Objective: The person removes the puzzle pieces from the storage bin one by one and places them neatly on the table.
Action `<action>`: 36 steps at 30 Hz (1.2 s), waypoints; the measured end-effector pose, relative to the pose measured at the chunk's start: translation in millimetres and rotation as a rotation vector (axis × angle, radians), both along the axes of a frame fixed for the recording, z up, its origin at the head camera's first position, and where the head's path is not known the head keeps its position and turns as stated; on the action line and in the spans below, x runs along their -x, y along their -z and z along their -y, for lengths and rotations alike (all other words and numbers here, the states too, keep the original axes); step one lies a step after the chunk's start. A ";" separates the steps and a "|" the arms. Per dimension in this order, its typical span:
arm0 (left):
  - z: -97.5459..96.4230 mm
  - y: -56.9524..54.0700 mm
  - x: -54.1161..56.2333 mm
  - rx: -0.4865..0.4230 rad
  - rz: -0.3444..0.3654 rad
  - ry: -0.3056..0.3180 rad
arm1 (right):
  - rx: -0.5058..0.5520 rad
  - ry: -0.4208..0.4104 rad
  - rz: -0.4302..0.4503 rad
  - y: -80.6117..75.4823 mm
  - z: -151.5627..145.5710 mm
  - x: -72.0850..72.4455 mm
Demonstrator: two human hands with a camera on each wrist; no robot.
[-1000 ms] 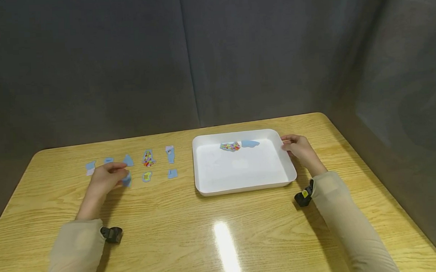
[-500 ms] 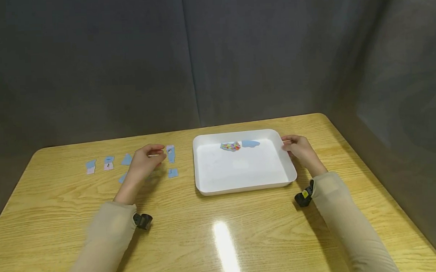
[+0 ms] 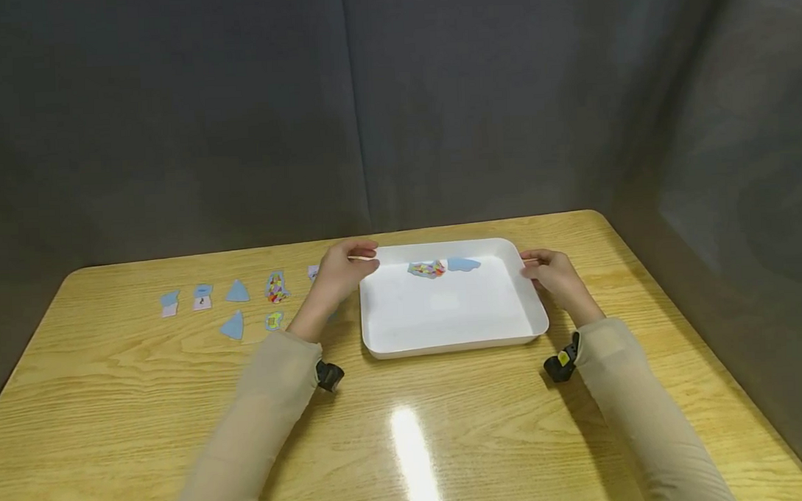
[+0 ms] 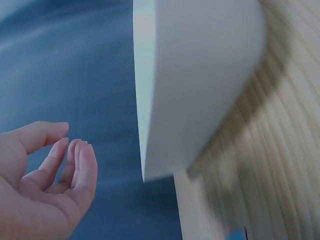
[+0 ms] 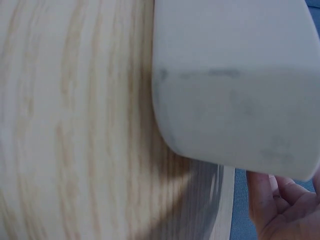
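Note:
A white rectangular tray (image 3: 450, 315) sits on the table, with a colourful patterned cutout (image 3: 427, 269) and a plain blue cutout (image 3: 464, 264) lying near its far side. My left hand (image 3: 345, 271) is at the tray's far left corner. In the left wrist view its fingers (image 4: 86, 162) are loosely bent, the thumb close to the index finger, with nothing between them and the tray wall apart to the right. My right hand (image 3: 553, 278) holds the tray's right side at the rim; in the right wrist view the tray wall hides part of that hand (image 5: 290, 212).
Paper cutouts lie in two rows on the left of the wooden table (image 3: 148, 407): blue triangles (image 3: 233, 326), a colourful one (image 3: 276, 287), a yellow one (image 3: 274, 320), and blue-and-pink ones (image 3: 169, 303). The left arm covers some. A dark curtain (image 3: 238, 138) stands behind.
My left hand has moved right, from over the blue cutouts at left, past the colourful one, to the tray's left corner. The right hand stays at the tray's right side.

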State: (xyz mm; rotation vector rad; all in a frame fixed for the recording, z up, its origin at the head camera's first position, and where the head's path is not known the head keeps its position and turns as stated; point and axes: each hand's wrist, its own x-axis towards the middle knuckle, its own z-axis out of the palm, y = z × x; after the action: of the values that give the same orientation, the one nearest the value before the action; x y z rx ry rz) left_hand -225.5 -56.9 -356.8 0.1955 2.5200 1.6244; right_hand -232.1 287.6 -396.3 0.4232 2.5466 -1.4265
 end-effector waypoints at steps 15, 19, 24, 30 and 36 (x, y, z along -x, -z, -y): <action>-64.9 21.6 18.6 -0.011 0.000 -0.037 | 0.008 -0.004 -0.003 -0.5 -2.8 -0.3; -76.6 29.7 22.8 -0.056 0.041 -0.068 | 0.022 -0.011 -0.005 -0.8 -4.2 -0.9; -87.6 36.4 27.7 -0.097 0.075 -0.108 | 0.021 -0.008 0.003 0.0 -3.7 -1.6; -96.8 42.8 33.8 -0.071 0.057 -0.146 | 0.008 0.002 0.009 0.9 -3.1 0.0; -102.4 49.0 36.9 -0.062 0.068 -0.166 | 0.004 0.003 0.002 1.1 -3.3 -0.1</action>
State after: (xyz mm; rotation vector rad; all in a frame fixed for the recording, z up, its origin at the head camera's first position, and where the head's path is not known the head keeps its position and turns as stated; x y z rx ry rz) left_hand -262.4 45.5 -405.7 -0.0639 2.4963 1.7381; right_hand -232.1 290.9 -397.5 0.4282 2.5426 -1.4314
